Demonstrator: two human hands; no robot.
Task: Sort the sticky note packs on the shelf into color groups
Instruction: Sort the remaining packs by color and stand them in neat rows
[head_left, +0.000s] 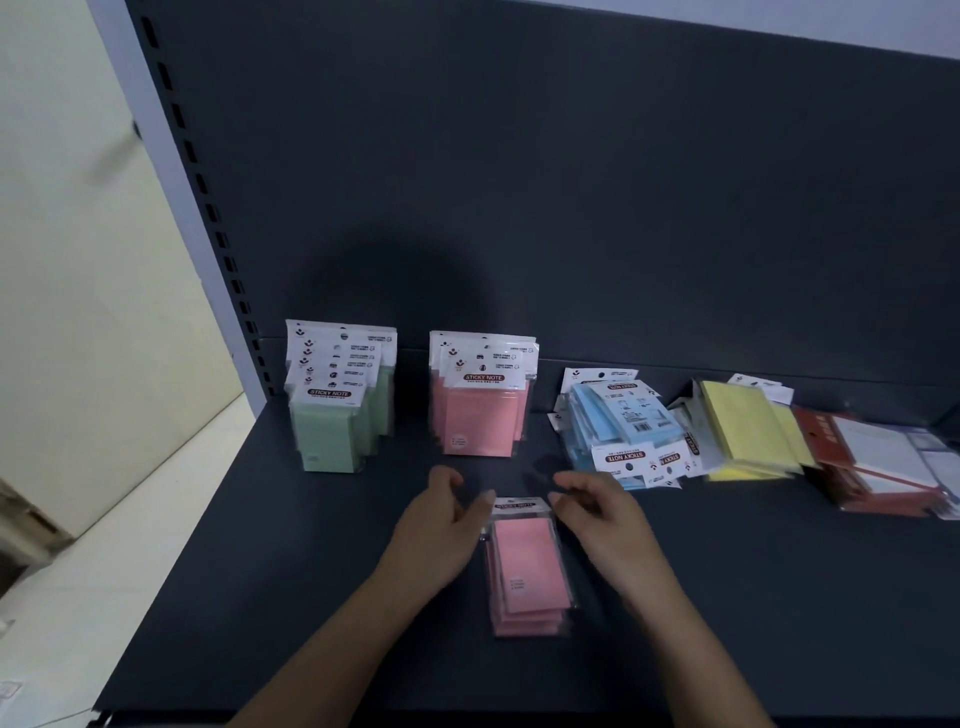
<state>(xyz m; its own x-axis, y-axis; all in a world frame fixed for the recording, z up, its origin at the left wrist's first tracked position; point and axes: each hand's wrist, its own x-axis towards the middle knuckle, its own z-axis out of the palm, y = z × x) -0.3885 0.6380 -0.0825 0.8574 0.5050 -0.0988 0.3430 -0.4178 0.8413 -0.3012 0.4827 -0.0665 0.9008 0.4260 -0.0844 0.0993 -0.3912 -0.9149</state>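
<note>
While pink pack stack (525, 569) lies flat, clear-wrapped, left hand (441, 517) and right hand (597, 519) flank its top; grip unclear.

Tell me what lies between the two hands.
A flat stack of pink packs lies on the shelf between the left hand and right hand, in the head view.

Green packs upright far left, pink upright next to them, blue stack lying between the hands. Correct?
No. The stack lying between the left hand and right hand is pink, not blue, as the head view shows. The green packs and pink packs stand as stated.
</note>
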